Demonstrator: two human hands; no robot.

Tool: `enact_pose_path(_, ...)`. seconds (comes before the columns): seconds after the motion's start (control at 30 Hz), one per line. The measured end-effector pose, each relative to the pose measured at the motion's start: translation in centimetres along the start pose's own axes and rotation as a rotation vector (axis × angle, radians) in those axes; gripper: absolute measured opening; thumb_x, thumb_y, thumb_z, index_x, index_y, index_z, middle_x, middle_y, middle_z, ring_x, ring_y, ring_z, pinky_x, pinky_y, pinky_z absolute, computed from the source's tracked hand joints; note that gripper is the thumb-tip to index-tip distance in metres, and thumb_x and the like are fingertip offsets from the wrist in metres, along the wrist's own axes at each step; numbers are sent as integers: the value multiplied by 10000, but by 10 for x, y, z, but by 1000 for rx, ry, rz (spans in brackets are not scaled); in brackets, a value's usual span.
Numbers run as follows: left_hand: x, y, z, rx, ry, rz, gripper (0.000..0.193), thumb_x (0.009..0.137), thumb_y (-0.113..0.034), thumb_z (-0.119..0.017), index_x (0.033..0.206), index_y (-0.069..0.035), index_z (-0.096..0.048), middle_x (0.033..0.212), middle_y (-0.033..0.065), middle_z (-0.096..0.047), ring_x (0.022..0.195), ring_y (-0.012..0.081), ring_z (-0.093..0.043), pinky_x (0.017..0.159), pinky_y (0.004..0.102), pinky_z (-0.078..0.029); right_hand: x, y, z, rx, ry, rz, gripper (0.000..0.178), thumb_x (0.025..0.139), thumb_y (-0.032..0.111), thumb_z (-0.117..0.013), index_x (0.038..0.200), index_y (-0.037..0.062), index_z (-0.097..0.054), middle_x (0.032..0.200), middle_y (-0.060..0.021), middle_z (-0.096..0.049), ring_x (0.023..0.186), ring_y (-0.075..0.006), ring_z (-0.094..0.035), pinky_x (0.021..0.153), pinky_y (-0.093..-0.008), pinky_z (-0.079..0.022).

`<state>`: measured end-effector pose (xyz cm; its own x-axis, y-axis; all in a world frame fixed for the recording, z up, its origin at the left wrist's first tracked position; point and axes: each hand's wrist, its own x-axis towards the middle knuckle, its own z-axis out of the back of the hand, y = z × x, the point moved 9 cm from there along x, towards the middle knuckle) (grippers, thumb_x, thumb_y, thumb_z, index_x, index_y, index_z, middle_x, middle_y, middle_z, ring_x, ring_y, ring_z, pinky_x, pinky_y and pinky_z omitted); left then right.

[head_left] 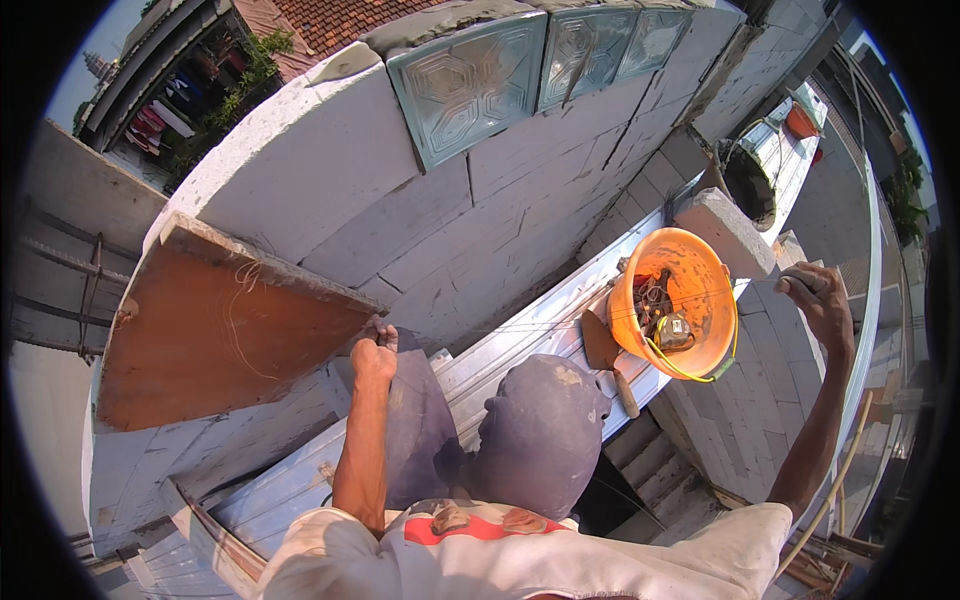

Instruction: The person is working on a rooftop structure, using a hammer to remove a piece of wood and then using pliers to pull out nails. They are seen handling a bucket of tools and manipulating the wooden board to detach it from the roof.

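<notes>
My left hand [375, 352] is closed in a fist on the lower right corner of a brown plywood board [210, 330] that leans on the white block wall [400, 215]. My right hand [818, 298] is stretched out to the right, past an orange bucket [700, 270], with its fingers closed on a small grey piece that I cannot make out clearly. My knees in grey trousers [540, 430] rest on a pale metal plank [500, 345] that runs along the wall.
Green glass blocks [470, 85] top the wall. The orange bucket holds tools and a yellow cord. A trowel [608, 358] lies beside it. A loose white block [728, 232] and a black bucket [750, 182] stand farther along the plank. Lower block walls lie to the right.
</notes>
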<state>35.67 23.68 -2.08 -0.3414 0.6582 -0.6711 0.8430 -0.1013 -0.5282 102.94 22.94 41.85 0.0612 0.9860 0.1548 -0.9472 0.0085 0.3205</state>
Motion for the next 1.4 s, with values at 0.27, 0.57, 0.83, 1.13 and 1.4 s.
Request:
enact_pose_path(0.27, -10, 108, -90, -350, 249, 488, 755, 1048, -316, -602, 1561, 95, -230, 1523, 233, -426, 1397, 381, -487, 1168, 610, -411, -44, 25, -34, 455, 65, 97, 246, 959, 211, -742, 915, -31, -750, 769, -20, -645, 640, -91, -496, 587, -277, -389)
enact_pose_path(0.57, -117, 197, -147, 323, 613, 659, 748, 1027, -447, -636, 1491, 59, -338, 1414, 241, -495, 1346, 370, -532, 1092, 598, -481, -107, 75, -213, 908, -55, -421, 198, 1020, 152, -681, 1020, -33, -752, 861, -13, -677, 717, -76, -542, 655, -250, -450)
enact_pose_path(0.83, -167, 231, -222, 475, 860, 468, 578, 1047, -371, -629, 1389, 61, -457, 1286, 222, -556, 1125, 275, -684, 867, 385, -646, -156, 104, -299, 755, -215, -365, 202, 1030, 164, -668, 1038, -16, -758, 841, -20, -681, 740, -91, -555, 686, -274, -461)
enact_pose_path(1.13, -126, 256, -211, 623, 543, 452, 369, 1013, -121, -637, 1361, -16, -575, 1120, 68, -575, 1029, 143, -609, 837, 376, -605, -210, 95, -317, 1086, -132, -555, 215, 1039, 165, -659, 1049, -27, -756, 736, 19, -602, 588, -37, -454, 531, -227, -356)
enact_pose_path(1.4, -154, 257, -226, 265, 598, 739, 193, 1031, -173, -628, 1202, -91, -588, 1146, 106, -549, 1206, 299, -581, 1015, 483, -583, -217, 88, -325, 1385, -90, -648, 247, 1045, 193, -659, 1042, -39, -744, 695, 47, -546, 555, -31, -411, 505, -227, -319)
